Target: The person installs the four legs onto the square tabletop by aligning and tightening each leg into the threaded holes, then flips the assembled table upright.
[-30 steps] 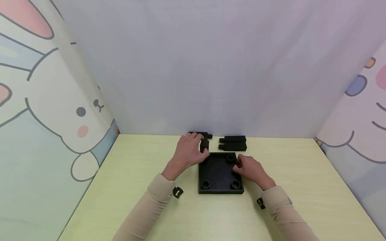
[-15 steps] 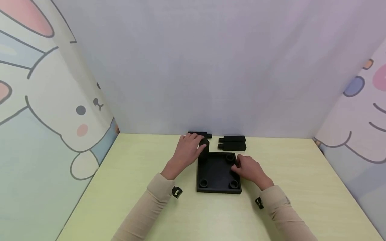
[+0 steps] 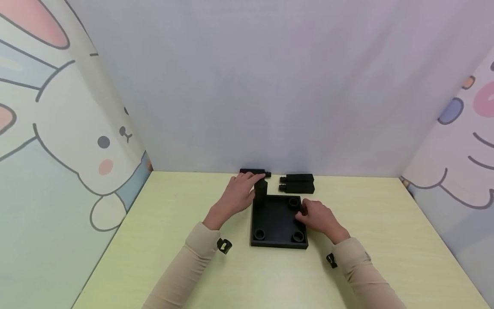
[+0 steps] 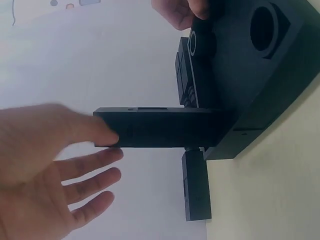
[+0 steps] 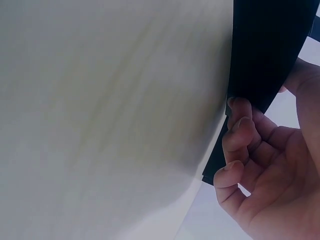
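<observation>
Seating the leg (image 3: 261, 195), seemingly: left hand (image 3: 236, 196) pinches it, right hand (image 3: 319, 219) grips tray (image 3: 277, 224) at three o'clock. Probably needs twisting next.

My head camera looks forward and down across the table (image 3: 270, 274); my wrist cameras sit close, turned sideways; head and left wrist both show me the black tray (image 3: 278, 221).

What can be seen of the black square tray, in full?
The tray is black and square, with a low raised rim, and looks like plastic. It rests flat on the pale table, open side up. Round sockets at its far-right, near-left and near-right corners look empty; an upright black post stands at the far-left corner, how firmly seated I cannot tell. The right hand grips its right side.
</observation>
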Tool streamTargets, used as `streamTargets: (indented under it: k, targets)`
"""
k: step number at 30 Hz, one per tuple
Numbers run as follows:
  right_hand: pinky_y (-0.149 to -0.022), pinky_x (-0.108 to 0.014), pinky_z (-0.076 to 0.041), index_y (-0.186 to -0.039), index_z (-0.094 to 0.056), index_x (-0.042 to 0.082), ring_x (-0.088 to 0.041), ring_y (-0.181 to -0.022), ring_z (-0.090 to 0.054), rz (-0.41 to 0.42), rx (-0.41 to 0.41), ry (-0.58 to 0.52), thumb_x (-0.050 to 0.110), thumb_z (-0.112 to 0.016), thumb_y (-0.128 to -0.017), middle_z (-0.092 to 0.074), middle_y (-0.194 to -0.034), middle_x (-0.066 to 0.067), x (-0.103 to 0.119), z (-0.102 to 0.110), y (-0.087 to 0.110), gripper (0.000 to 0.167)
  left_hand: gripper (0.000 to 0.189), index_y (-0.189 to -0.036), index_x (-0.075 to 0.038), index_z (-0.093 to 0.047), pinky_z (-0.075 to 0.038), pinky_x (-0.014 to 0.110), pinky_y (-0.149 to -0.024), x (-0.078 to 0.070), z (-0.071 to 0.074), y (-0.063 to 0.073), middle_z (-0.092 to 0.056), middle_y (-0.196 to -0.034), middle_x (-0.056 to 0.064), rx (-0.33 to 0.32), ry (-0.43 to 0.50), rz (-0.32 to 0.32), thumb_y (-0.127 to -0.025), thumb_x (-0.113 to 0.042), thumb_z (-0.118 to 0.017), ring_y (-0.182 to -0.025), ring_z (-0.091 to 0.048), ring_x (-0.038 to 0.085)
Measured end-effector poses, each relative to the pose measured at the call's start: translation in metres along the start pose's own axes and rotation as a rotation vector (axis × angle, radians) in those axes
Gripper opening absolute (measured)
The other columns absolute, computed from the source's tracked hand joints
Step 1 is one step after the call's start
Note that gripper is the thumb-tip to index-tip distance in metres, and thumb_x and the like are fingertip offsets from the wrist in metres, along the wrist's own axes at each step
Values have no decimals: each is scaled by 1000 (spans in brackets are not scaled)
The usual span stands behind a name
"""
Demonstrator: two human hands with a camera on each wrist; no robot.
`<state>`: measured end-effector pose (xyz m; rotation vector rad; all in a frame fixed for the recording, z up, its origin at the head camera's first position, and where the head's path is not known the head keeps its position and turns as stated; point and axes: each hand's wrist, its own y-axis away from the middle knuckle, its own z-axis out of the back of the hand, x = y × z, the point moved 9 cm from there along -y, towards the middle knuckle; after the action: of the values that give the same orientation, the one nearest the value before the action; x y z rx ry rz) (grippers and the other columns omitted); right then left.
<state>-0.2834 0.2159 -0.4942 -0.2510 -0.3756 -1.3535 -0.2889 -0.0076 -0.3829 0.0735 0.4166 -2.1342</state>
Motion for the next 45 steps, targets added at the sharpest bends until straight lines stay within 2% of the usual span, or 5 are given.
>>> streamTargets:
  k: [3,7,19,32,45]
  targets:
    - [-52,-30,-34,-80,-52,12,-15,-56,-47,1,-2,2,24,-64,-88,-52,-67,-2,0,1,-1,19,51,-145,-15,-54,-48,49,-94,4,-2,-2,-63,-135,9,7,25,71,-98,-32,-66,-120,-58,31]
    - [-51,-30,-34,-80,-52,12,-15,-56,-47,3,-4,6,25,-64,-88,-52,-67,-2,-1,1,-2,19,52,-131,-11,-61,-48,47,-93,6,-3,-3,-66,-128,9,-48,27,111,-97,-50,-65,-116,-60,30]
    - [-51,-30,-34,-80,-51,11,-15,-56,-46,17,0,-12,25,-64,-88,-51,-67,-2,-1,0,-3,20,34,-134,-16,-63,-50,44,-84,-1,1,-2,-67,-117,9,-102,-16,-12,-103,-28,-60,-103,-62,29]
    - [-52,-30,-34,-81,-52,12,-15,-57,-47,12,25,-2,26,-65,-88,-51,-68,-2,-1,-4,-5,20,32,-134,-19,-63,-47,40,-78,-1,-3,-4,-62,-118,9,-89,-34,-39,-103,-12,-58,-100,-58,28]
    - [-52,-29,-34,-83,-51,11,-15,-58,-47,26,31,10,25,-64,-88,-51,-69,-2,2,-1,-6,20,33,-136,-19,-62,-50,44,-80,5,-7,-5,-62,-119,8,-63,30,-61,-103,-19,-60,-105,-58,30]
